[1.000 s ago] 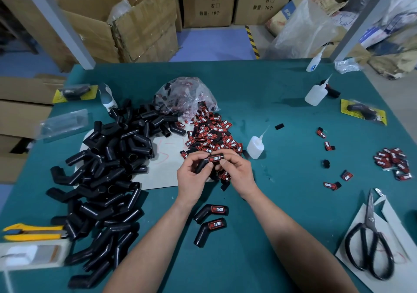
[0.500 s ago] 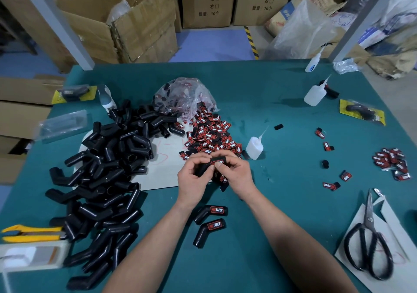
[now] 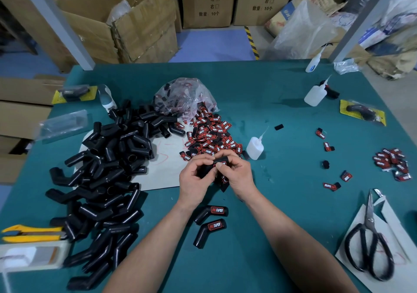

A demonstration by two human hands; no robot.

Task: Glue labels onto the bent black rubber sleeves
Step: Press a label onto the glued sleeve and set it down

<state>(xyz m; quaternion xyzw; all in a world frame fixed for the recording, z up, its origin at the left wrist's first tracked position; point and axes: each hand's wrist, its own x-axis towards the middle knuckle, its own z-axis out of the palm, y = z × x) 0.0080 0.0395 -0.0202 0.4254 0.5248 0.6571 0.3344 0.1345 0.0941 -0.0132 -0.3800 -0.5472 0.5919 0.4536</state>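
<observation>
Sleeve in hand (image 3: 218, 159): one bent black rubber sleeve, held just above the table (image 3: 282, 225) at the near edge of the label heap (image 3: 212, 137), between both hands.
Left hand (image 3: 195, 179): grip clamped on the left part of the sleeve, fingers curled round it.
Right hand (image 3: 237, 175): grip clamped on the right end; thumb and fingertips pinch it at the red label (image 3: 221, 164).
Step in hand: we judge this to be pressing down a label already placed. Whether glue lies beneath it, we cannot tell.
Finished sleeves (image 3: 212, 212): two labelled pieces lie side by side on the table, just near of the hands.
Unlabelled sleeves (image 3: 108, 168): a large heap to the left.
Glue bottle (image 3: 254, 148): upright, just right of the label heap, close to the right hand.
Next move: we expect the piece to join the finished pair. This calls for even pressure until the label edges follow the curve, then a release that does not drag the label sideways.
</observation>
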